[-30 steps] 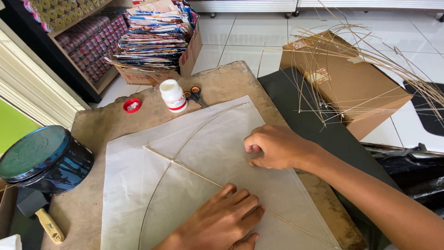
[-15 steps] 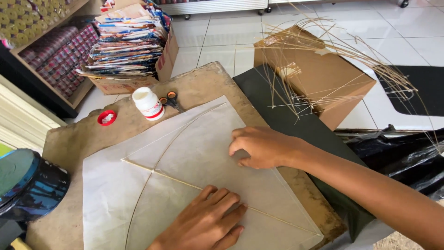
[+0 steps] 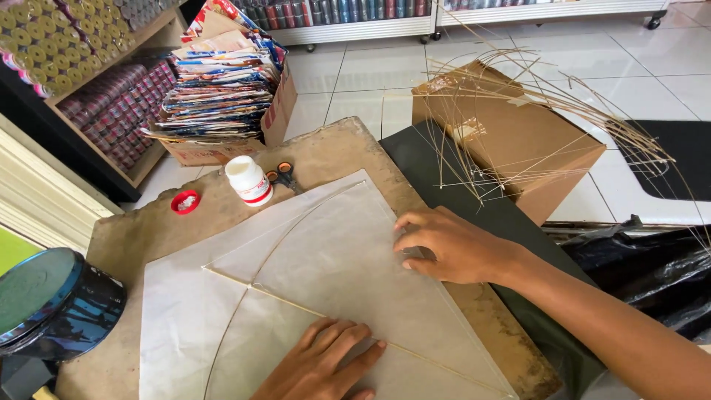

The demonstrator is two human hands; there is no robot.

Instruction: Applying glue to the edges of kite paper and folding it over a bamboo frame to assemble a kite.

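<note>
A pale, translucent paper kite (image 3: 326,281) with thin crossed sticks lies flat across the worn brown board (image 3: 133,237), covering its near half. The left hand (image 3: 322,363) rests open, palm down, near the near edge; the right hand (image 3: 452,244) presses fingers loosely curled on the kite's right edge.

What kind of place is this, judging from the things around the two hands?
Probably a small kite-making workshop inside a shop. Both hands, left hand and right hand, press a white paper kite with thin stick frame on a worn brown board. Nearby lie loose thin bamboo sticks and shelves of thread spools.
</note>
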